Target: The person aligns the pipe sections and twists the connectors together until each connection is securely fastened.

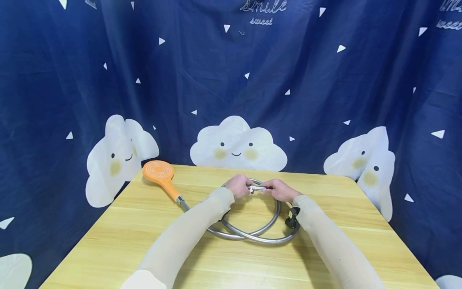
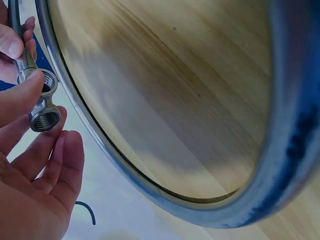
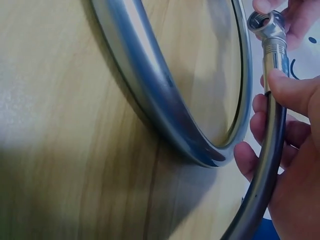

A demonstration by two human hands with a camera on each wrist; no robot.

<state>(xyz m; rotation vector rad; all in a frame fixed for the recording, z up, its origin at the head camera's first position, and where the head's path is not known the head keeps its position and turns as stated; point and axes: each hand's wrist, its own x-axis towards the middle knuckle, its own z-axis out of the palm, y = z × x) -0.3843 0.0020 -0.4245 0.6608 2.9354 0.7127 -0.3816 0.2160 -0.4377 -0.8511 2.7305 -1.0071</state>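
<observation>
Over the table's far half, both hands meet at a small chrome threaded tee fitting (image 1: 252,188). My left hand (image 1: 238,186) pinches that fitting between thumb and fingers; two threaded openings show on it in the left wrist view. The metal shower hose (image 3: 265,165) has its end lined up with the fitting, its threads at the fitting's lower side. My right hand (image 3: 300,115) grips the hose just behind this end, thumb on the smooth connector (image 3: 273,65). At the hose's other end lies an orange shower head (image 1: 159,171), face up.
The hose loops and crosses itself on the light wooden table (image 1: 231,267), below and between the arms. A black wrist camera (image 1: 291,218) sits at the right wrist beside the hose. Dark blue curtain (image 1: 231,72) with clouds hangs behind the table and along both sides.
</observation>
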